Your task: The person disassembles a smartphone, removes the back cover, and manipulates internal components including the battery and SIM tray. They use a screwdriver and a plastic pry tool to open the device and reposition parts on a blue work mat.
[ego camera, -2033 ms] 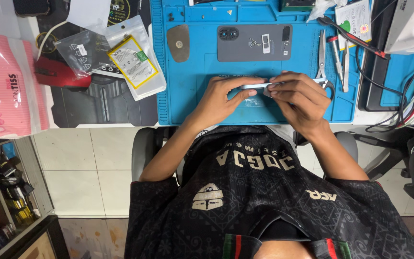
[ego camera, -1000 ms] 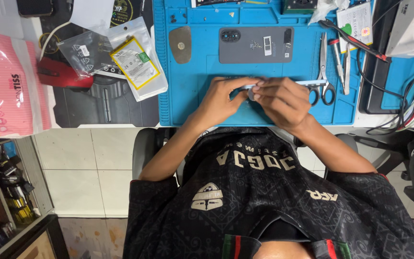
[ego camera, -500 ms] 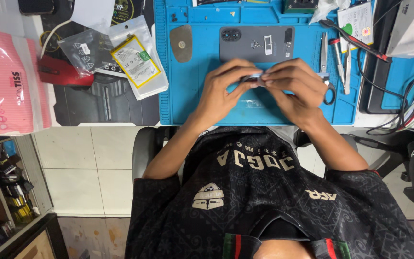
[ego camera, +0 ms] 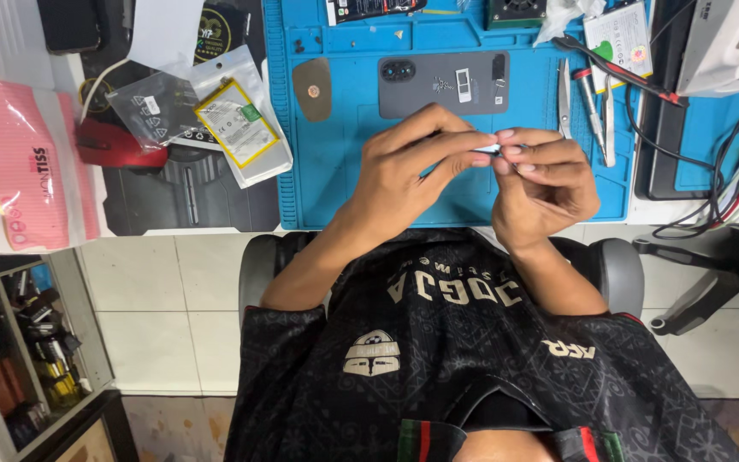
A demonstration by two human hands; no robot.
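My left hand (ego camera: pixel 412 162) and my right hand (ego camera: pixel 545 184) meet fingertip to fingertip above the blue work mat (ego camera: pixel 344 180). Between them they pinch a small white strip (ego camera: pixel 489 149), mostly hidden by the fingers. Just beyond the hands, a grey phone (ego camera: pixel 442 83) lies back-up on the mat.
Tweezers and scissors (ego camera: pixel 568 94) lie on the mat's right side, with a brown oval piece (ego camera: pixel 311 88) to the left of the phone. Left of the mat are a bagged battery (ego camera: pixel 237 128), a red mouse (ego camera: pixel 113 145) and a pink tissue pack (ego camera: pixel 32 162). Cables (ego camera: pixel 720 171) trail at the right.
Both hands have risen from the mat's near edge toward the phone and drawn closer together. The white strip, earlier stretched between them, is now nearly covered by the fingertips.
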